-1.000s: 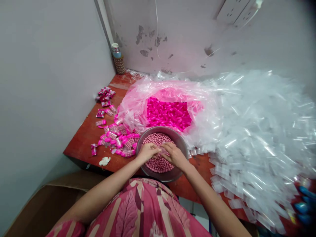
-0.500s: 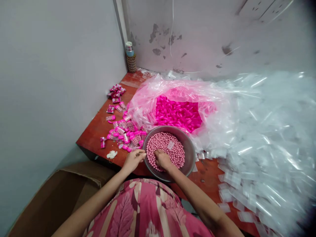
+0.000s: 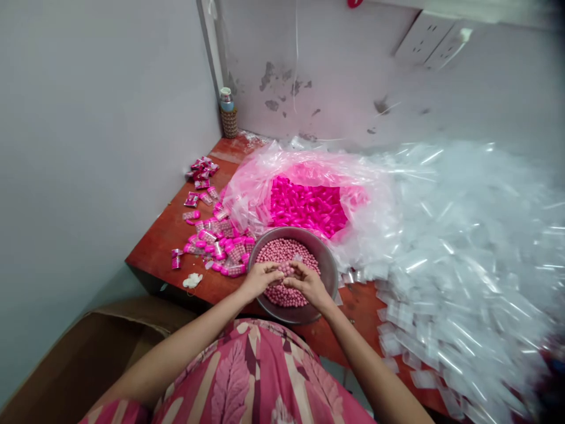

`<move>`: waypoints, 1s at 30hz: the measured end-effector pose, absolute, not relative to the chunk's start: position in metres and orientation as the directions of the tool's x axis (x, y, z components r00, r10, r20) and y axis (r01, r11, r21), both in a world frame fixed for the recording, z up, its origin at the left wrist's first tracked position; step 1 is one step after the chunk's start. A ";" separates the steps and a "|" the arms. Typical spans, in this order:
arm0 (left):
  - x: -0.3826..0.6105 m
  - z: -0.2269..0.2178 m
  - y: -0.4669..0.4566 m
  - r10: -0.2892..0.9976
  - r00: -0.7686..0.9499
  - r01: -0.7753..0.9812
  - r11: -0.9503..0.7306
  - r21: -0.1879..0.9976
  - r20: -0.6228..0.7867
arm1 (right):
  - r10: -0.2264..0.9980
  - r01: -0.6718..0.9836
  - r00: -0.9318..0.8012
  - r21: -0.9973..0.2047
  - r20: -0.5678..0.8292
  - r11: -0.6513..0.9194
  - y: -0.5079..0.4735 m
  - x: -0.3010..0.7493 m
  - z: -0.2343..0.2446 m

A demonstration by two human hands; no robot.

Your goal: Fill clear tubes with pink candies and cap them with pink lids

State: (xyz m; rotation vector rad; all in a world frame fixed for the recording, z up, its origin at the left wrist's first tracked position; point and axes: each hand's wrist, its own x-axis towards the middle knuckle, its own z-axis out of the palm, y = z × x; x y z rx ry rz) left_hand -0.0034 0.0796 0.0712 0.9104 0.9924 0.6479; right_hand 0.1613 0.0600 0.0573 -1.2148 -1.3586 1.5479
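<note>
My left hand [image 3: 260,279] and right hand [image 3: 309,285] meet a little below the middle of the frame, fingers curled in and fingertips closed on a small bunch of pink balls [image 3: 286,269] between them. Whether a clear wall surrounds that bunch, I cannot tell; my fingers cover too much. It sits above the bowl [image 3: 329,265], whose bed of loose balls [image 3: 286,297] shows around my hands, with a clear piece [image 3: 298,258] lying on top just beyond my right fingers. I judge each ball light, hard and smooth, quick to roll away if pinched off-centre, so the bunch is best cupped from both sides with thumb and fingertips, low over the bowl where strays would drop back in. Behind the bowl, the soft bag [image 3: 247,188] gapes around bright pink caps [image 3: 304,206]. Capped tubes [image 3: 220,241] full of balls lie heaped left of centre on the table [image 3: 154,247]; a heap of clear tubes [image 3: 463,253] fills the right of the frame. Those look light, thin-walled and slick, apt to slide or dent, so I would take one gently around its sides.
</note>
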 end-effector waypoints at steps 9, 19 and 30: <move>0.003 0.077 0.092 0.692 0.561 -0.090 0.596 0.798 -0.454 | 0.951 0.300 -0.276 -0.953 -0.135 -0.048 0.060 0.190 0.091; -0.001 0.070 0.103 0.642 0.638 -0.043 0.582 0.812 -0.426 | 0.921 0.354 -0.297 -0.925 -0.250 -0.137 0.057 0.184 0.098; -0.009 0.057 0.119 0.735 0.514 -0.177 0.595 0.784 -0.442 | 0.936 0.605 -0.211 -0.789 -0.283 -0.102 0.073 0.195 0.077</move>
